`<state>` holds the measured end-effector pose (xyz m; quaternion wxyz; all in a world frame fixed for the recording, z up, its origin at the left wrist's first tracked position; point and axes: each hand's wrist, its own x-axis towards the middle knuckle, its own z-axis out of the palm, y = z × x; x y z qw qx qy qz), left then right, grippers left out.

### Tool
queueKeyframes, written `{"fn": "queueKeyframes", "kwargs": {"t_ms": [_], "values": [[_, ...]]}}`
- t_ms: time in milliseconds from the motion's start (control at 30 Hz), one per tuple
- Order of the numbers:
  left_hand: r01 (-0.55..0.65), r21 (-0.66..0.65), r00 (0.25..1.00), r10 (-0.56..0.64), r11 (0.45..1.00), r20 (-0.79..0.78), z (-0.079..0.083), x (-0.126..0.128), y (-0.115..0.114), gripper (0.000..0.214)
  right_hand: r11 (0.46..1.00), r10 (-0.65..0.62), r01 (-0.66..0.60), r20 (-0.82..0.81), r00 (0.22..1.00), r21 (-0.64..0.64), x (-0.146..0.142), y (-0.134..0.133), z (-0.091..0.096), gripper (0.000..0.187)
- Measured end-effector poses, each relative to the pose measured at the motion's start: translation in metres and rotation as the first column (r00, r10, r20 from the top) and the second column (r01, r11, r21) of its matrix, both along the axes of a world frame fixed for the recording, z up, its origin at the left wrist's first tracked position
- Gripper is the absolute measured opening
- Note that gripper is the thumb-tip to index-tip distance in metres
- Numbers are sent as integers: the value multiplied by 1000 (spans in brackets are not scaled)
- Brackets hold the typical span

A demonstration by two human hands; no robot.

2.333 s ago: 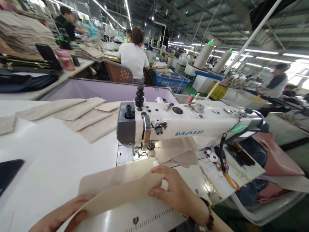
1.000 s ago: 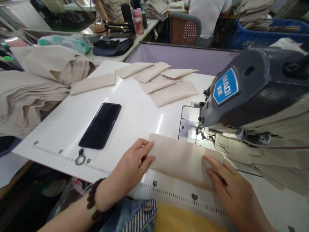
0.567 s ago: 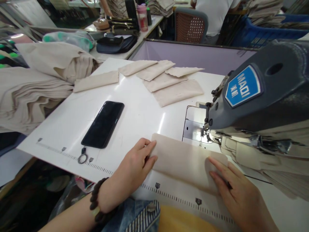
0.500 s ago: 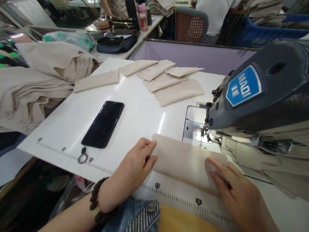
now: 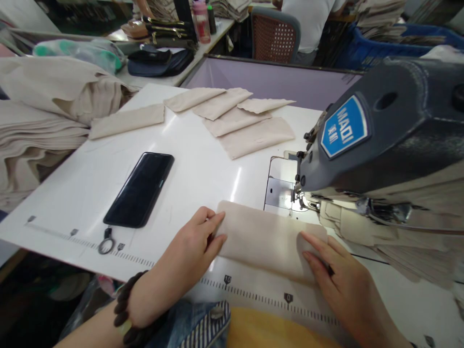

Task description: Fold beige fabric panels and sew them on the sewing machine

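A folded beige fabric piece (image 5: 266, 238) lies flat on the white sewing table (image 5: 203, 183), just in front of the needle plate (image 5: 281, 186). My left hand (image 5: 192, 251), a bead bracelet on its wrist, rests on the piece's left end with fingers stretched out. My right hand (image 5: 337, 280) lies flat on its right end, fingers extended. The grey head of the sewing machine (image 5: 366, 140) with a blue label hangs over the plate to the right. More beige fabric hangs under the machine arm at the right.
A black phone (image 5: 139, 188) lies left of my hands. Several sewn beige pieces (image 5: 235, 121) are spread at the table's far side. Beige cloth stacks (image 5: 39, 125) stand at the left. A printed ruler (image 5: 253, 290) runs along the front edge. A seated person in white is behind.
Earlier I held the piece bent up before the machine. Now it lies flat under both hands by the needle plate. In the last second only the view shifted slightly.
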<state>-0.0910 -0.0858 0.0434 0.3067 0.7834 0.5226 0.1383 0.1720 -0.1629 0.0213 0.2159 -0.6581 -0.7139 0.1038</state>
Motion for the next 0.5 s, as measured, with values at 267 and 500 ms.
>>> {"fn": "queueKeyframes", "kwargs": {"t_ms": [267, 500], "values": [[24, 67, 999, -21, 997, -45, -6, -3, 2, 39, 999, -3, 0, -69, 998, -40, -3, 1, 6, 29], [48, 138, 998, -40, 989, -57, -6, -3, 4, 39, 996, -6, -5, -125, 992, -89, -4, 0, 8, 29]]}}
